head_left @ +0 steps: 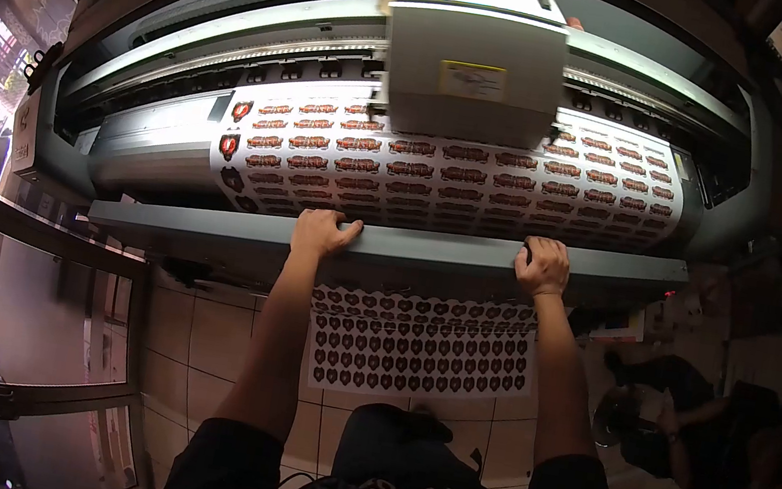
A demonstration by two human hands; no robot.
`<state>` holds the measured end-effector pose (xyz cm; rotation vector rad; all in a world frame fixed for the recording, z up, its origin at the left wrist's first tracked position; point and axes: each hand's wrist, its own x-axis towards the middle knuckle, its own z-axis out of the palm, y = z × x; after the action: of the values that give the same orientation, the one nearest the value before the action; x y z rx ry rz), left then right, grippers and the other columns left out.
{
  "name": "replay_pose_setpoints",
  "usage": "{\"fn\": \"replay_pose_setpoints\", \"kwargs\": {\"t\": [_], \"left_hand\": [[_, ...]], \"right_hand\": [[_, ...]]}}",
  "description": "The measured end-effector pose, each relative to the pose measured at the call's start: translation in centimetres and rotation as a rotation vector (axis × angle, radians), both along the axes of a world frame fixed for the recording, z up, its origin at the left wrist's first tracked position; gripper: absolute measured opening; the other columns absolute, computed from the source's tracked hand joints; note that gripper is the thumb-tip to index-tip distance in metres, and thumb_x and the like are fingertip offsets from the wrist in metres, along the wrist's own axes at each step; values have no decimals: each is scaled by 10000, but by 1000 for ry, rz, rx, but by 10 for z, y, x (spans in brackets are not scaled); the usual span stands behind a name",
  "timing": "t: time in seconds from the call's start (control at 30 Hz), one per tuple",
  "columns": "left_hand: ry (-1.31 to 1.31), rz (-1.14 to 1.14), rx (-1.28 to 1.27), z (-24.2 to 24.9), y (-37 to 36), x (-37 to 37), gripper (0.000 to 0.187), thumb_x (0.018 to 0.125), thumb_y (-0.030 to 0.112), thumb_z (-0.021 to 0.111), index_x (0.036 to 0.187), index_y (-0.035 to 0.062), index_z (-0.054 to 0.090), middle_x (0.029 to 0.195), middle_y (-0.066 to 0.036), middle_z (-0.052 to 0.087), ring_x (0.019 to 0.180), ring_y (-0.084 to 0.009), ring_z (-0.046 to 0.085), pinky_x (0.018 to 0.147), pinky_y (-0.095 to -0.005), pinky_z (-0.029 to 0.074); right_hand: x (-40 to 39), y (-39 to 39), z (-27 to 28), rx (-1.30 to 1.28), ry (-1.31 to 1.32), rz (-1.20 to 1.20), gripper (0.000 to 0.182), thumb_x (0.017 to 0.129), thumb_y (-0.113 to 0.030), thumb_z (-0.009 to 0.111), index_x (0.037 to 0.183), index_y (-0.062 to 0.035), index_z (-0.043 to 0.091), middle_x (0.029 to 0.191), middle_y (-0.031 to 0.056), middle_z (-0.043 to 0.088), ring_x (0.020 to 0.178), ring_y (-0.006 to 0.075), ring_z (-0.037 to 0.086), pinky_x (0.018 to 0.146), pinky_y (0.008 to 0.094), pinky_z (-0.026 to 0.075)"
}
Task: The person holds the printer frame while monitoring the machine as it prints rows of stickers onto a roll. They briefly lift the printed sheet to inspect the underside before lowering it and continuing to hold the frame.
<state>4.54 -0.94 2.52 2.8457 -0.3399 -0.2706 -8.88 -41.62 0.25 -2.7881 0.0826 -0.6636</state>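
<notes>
A wide-format printer (392, 240) fills the upper view, its long grey front bar running across in front of me. My left hand (324, 233) is closed over the bar left of the middle, fingertips over the far edge and thumb pointing right. Further right, my right hand (544, 265) grips the same bar with its fingers curled over the top. Just beyond both hands, a white printed sheet (434, 190) with rows of small red-and-dark designs lies on the printer bed. The light-coloured print carriage (474, 60) sits above the sheet and covers part of it.
Below the bar hangs a printed length (421, 350) with rows of dark heart-like emblems, over the tiled floor (216, 330). A glass door (50, 295) stands at left. At right, a person (677, 429) is in the dim area.
</notes>
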Motion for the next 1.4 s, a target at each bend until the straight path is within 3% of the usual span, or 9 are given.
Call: {"fn": "replay_pose_setpoints", "kwargs": {"t": [0.53,0.73,0.8,1.0,1.1,1.3,1.4], "left_hand": [[57,14,33,10,-4,-5,657,842,646,506,1051,78,763,1066,-194,713,1081,-372,618,1030,-446,427],[59,-11,29,9,-3,-2,642,854,645,511,1057,91,763,1017,-190,721,1013,-358,654,990,-424,460],[-37,-37,-19,4,0,-1,644,835,643,526,982,67,772,922,-183,728,910,-365,680,892,-447,512],[-53,-39,-39,3,1,-1,627,837,635,537,956,66,774,912,-190,723,895,-370,677,875,-459,510],[20,-19,9,10,-2,-1,640,838,646,541,1029,78,767,973,-183,726,967,-339,680,946,-417,496],[33,3,21,8,-3,-1,643,840,653,526,1041,91,767,1009,-185,725,1026,-352,659,1004,-424,456],[-41,-8,4,4,-1,-3,619,842,638,537,990,87,776,986,-197,723,998,-377,658,955,-449,480]], "right_hand": [[-1,2,5,23,-1,18,236,805,-241,563,867,-40,668,916,130,692,929,303,641,936,431,450],[0,-1,1,12,7,8,267,816,-240,566,930,-36,695,969,128,708,972,298,648,967,423,444],[1,-2,0,12,20,9,276,819,-236,570,951,-35,705,987,127,714,979,296,653,973,420,447],[1,-1,2,10,-1,13,256,798,-227,578,916,-35,699,954,125,713,959,293,659,951,418,458],[1,0,3,6,-7,19,250,792,-226,576,902,-36,695,938,123,710,954,292,660,943,418,460],[2,-1,2,-11,-12,24,256,797,-232,569,905,-35,692,934,124,706,944,295,660,940,419,461],[1,-1,2,-11,-12,20,258,797,-232,571,909,-32,690,935,127,705,942,297,659,942,420,460]]}}
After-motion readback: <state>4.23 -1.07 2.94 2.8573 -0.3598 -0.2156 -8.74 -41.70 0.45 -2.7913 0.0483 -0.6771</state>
